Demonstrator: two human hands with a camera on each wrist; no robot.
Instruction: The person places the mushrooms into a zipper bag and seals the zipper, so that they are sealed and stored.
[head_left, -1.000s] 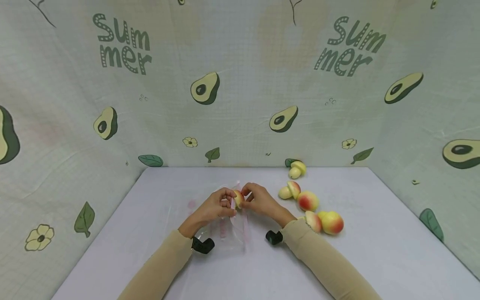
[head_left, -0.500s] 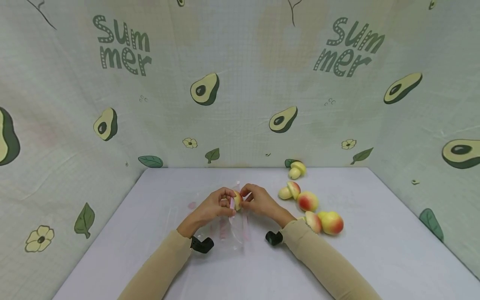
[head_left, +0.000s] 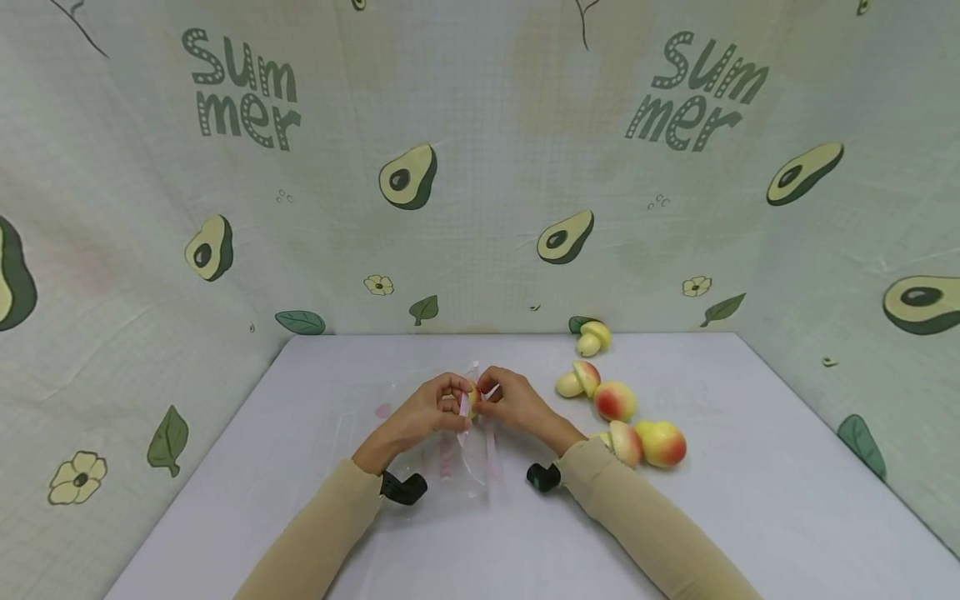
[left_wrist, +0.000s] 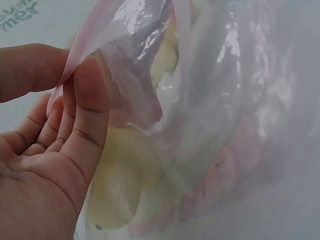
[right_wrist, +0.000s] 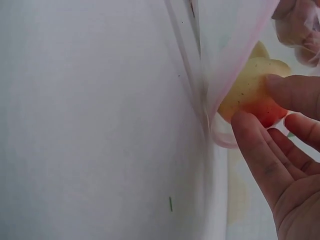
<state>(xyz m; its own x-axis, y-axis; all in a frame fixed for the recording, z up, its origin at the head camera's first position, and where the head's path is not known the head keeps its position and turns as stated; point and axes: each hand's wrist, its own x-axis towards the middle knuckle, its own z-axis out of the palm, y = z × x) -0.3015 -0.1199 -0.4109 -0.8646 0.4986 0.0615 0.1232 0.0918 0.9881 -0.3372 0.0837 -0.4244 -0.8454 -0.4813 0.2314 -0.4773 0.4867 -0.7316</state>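
My left hand (head_left: 431, 406) pinches the pink-edged mouth of a clear plastic zip bag (left_wrist: 200, 170) between thumb and fingers. In the left wrist view a pale yellow mushroom (left_wrist: 117, 185) shows through the film below that hand. My right hand (head_left: 517, 402) holds a yellow-and-red mushroom (right_wrist: 255, 90) by its rounded cap, thumb on one side and fingers on the other. This mushroom is at the bag's opening, partly behind the pink edge in the right wrist view. In the head view the fingers cover much of it.
To the right lie several more mushrooms: a yellow one (head_left: 594, 339) at the back edge, one with a red-tinged cap (head_left: 579, 380), a round-looking one (head_left: 615, 401), and two more by the right sleeve, one (head_left: 663, 443) outermost. A patterned cloth (head_left: 480, 167) hangs behind the white table (head_left: 450, 558).
The right hand has shifted slightly left, taking the mushroom farther into the bag's mouth, so less of it shows. My left hand keeps its pinch on the edge.
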